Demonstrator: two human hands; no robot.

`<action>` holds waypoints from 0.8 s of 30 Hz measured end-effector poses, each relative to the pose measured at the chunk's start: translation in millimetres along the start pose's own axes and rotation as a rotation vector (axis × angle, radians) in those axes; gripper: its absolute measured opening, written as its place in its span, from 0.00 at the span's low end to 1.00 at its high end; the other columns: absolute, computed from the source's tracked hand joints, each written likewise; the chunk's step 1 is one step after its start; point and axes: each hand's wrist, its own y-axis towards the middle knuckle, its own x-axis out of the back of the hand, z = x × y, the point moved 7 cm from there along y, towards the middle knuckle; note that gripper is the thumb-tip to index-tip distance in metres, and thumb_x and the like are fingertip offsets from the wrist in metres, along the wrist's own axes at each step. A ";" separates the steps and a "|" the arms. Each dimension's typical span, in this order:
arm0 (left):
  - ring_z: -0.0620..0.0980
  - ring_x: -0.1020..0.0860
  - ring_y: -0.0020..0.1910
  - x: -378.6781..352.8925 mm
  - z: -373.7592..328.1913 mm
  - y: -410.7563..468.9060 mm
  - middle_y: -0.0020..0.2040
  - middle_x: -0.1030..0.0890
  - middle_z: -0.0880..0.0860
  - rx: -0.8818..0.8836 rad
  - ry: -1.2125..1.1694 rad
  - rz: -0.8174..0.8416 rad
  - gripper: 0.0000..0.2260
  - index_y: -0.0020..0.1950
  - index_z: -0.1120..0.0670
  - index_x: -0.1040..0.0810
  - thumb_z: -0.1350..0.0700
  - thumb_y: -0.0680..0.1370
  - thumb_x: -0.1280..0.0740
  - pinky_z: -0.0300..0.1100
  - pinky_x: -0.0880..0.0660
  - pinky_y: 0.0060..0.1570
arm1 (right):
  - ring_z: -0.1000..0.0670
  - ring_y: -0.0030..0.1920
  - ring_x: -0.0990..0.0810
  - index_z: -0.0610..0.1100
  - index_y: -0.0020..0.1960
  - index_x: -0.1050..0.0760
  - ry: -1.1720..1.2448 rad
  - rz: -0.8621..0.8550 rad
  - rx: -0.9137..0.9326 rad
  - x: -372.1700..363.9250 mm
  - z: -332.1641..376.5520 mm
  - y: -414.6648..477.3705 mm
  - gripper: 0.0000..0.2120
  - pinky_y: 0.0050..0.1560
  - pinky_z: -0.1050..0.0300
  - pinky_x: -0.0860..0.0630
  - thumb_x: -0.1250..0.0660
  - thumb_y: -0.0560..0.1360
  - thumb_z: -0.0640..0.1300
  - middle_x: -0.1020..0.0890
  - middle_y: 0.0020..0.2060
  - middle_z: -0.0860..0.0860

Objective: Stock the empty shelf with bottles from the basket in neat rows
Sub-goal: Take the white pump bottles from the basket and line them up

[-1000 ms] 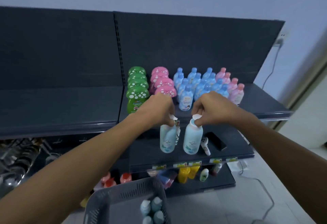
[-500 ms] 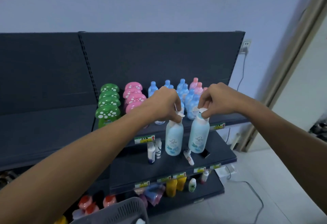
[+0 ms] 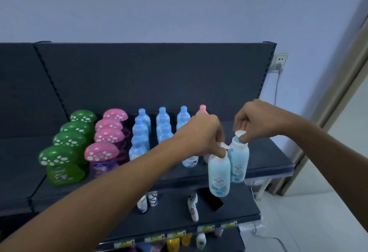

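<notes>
Head view: left hand fingers pinch one pump bottle, right hand fingers pinch the second bottle.

Top shelf of the dark unit: four green mushroom-cap bottles in a file front to back at left, four pink mushroom-cap bottles in a file just beside, then three files of blue bottles (the right-hand files partly hidden) and one pink-capped bottle at the back. Middle shelf: two small upright bottles, a white item lying flat, and near it a flat black object — possibly a phone. Bottom shelf: yellow bottles and a small white bottle near the front — price tags on the edge above them.
</notes>
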 end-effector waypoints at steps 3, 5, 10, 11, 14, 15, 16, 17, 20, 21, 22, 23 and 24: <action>0.46 0.18 0.44 -11.9 -7.7 39.2 0.39 0.15 0.45 0.047 -0.024 0.017 0.10 0.46 0.53 0.13 0.49 0.69 0.23 0.49 0.27 0.64 | 0.63 0.37 0.18 0.55 0.38 0.18 0.001 0.002 0.024 5.8 -38.7 23.1 0.08 0.41 0.55 0.17 0.25 0.59 0.53 0.17 0.33 0.65; 0.44 0.18 0.43 -19.0 -9.7 63.1 0.38 0.15 0.44 0.070 -0.015 0.015 0.10 0.45 0.51 0.13 0.48 0.68 0.23 0.49 0.25 0.61 | 0.62 0.37 0.18 0.55 0.39 0.17 0.002 0.004 0.041 8.3 -60.4 39.1 0.08 0.42 0.55 0.17 0.24 0.59 0.52 0.17 0.33 0.64; 0.43 0.19 0.41 -28.5 1.6 113.5 0.35 0.17 0.41 0.170 -0.025 -0.025 0.11 0.44 0.49 0.13 0.46 0.65 0.23 0.46 0.18 0.45 | 0.61 0.38 0.18 0.56 0.39 0.17 -0.026 0.000 0.091 12.7 -100.8 83.5 0.08 0.43 0.53 0.17 0.24 0.59 0.53 0.17 0.34 0.63; 0.41 0.19 0.40 -29.1 5.6 123.0 0.35 0.17 0.41 0.188 -0.031 -0.038 0.11 0.44 0.48 0.13 0.46 0.65 0.22 0.46 0.18 0.43 | 0.61 0.39 0.18 0.57 0.39 0.17 -0.024 -0.003 0.099 14.0 -106.7 92.9 0.08 0.44 0.53 0.17 0.24 0.59 0.53 0.17 0.34 0.63; 0.40 0.18 0.38 -32.2 21.1 148.9 0.36 0.17 0.41 0.242 -0.036 -0.061 0.12 0.44 0.48 0.13 0.47 0.64 0.22 0.45 0.17 0.42 | 0.60 0.40 0.18 0.57 0.39 0.17 -0.022 -0.016 0.129 16.9 -120.1 120.7 0.08 0.45 0.52 0.17 0.23 0.60 0.53 0.17 0.35 0.63; 0.40 0.18 0.38 -34.0 26.6 156.1 0.36 0.17 0.41 0.259 -0.037 -0.065 0.12 0.44 0.48 0.13 0.47 0.64 0.22 0.44 0.17 0.41 | 0.60 0.41 0.18 0.57 0.39 0.17 -0.023 -0.018 0.139 16.8 -123.5 129.2 0.08 0.45 0.52 0.17 0.23 0.61 0.53 0.17 0.36 0.63; 0.40 0.18 0.37 -35.8 31.8 162.7 0.36 0.17 0.41 0.274 -0.035 -0.068 0.12 0.44 0.48 0.13 0.47 0.64 0.22 0.44 0.17 0.41 | 0.60 0.41 0.18 0.56 0.40 0.17 -0.025 -0.018 0.146 16.1 -126.7 137.5 0.08 0.45 0.52 0.17 0.22 0.61 0.52 0.17 0.36 0.63; 0.40 0.18 0.38 -38.1 36.6 168.6 0.36 0.16 0.41 0.288 -0.032 -0.072 0.12 0.45 0.48 0.13 0.47 0.64 0.22 0.44 0.17 0.41 | 0.60 0.41 0.18 0.56 0.41 0.17 -0.027 -0.018 0.150 14.9 -130.0 145.5 0.08 0.45 0.52 0.17 0.22 0.62 0.52 0.17 0.36 0.63; 0.40 0.18 0.37 -44.2 49.7 183.5 0.36 0.16 0.42 0.324 -0.040 -0.085 0.13 0.46 0.49 0.12 0.47 0.64 0.21 0.44 0.17 0.41 | 0.60 0.42 0.18 0.57 0.41 0.17 -0.018 -0.025 0.151 10.3 -140.2 168.5 0.08 0.44 0.53 0.17 0.23 0.62 0.51 0.17 0.37 0.64; 0.40 0.18 0.37 -45.7 54.1 188.0 0.36 0.16 0.42 0.332 -0.041 -0.088 0.13 0.46 0.49 0.12 0.47 0.65 0.21 0.44 0.17 0.42 | 0.60 0.43 0.18 0.57 0.41 0.17 -0.016 -0.030 0.149 9.0 -143.2 176.2 0.08 0.44 0.53 0.18 0.23 0.62 0.51 0.17 0.37 0.64; 0.40 0.18 0.37 -47.2 58.6 192.4 0.36 0.16 0.42 0.340 -0.042 -0.088 0.12 0.46 0.49 0.12 0.47 0.65 0.21 0.44 0.17 0.42 | 0.60 0.43 0.18 0.57 0.41 0.17 -0.012 -0.033 0.147 7.6 -145.9 183.8 0.08 0.43 0.54 0.18 0.24 0.62 0.51 0.17 0.37 0.64; 0.40 0.18 0.37 -48.4 63.1 196.4 0.35 0.16 0.42 0.349 -0.040 -0.086 0.12 0.46 0.49 0.12 0.47 0.65 0.21 0.45 0.17 0.42 | 0.60 0.43 0.18 0.57 0.41 0.17 -0.006 -0.035 0.144 6.3 -148.1 191.0 0.08 0.43 0.54 0.18 0.24 0.62 0.51 0.17 0.37 0.64; 0.40 0.18 0.38 -49.4 67.5 200.3 0.35 0.16 0.42 0.358 -0.038 -0.084 0.12 0.46 0.49 0.12 0.47 0.65 0.22 0.45 0.17 0.43 | 0.60 0.43 0.19 0.58 0.41 0.17 0.003 -0.037 0.142 4.9 -150.0 198.0 0.08 0.43 0.54 0.18 0.24 0.62 0.51 0.17 0.37 0.64</action>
